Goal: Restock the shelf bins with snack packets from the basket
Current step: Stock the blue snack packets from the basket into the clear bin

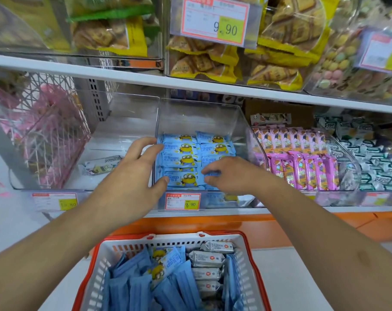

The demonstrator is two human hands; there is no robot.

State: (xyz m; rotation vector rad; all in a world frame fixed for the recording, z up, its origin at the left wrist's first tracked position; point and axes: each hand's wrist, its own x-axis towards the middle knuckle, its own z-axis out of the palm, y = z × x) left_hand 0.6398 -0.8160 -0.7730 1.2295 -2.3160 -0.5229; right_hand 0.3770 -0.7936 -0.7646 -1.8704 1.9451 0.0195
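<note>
A clear plastic bin [233, 122] on the middle shelf holds two rows of light-blue snack packets [186, 158] with yellow cartoon figures. My left hand [134, 173] reaches over the bin's left wall, fingers spread and relaxed, thumb touching the front-left packet. My right hand [226, 173] is over the bin's front right, its curled fingertips pinching a blue packet [213, 174] among the stack. Below, an orange-rimmed white basket [246, 250] holds several more blue packets [143, 281] and a few white-wrapped packets [207, 258].
Left of it is a clear bin [123, 131] with one pale packet [103, 166], then a pink wire basket [44, 131]. On the right are bins of pink packets [302, 162] and green-white packets [374, 162]. Price tags [182, 201] line the shelf edge. The upper shelf [145, 79] overhangs.
</note>
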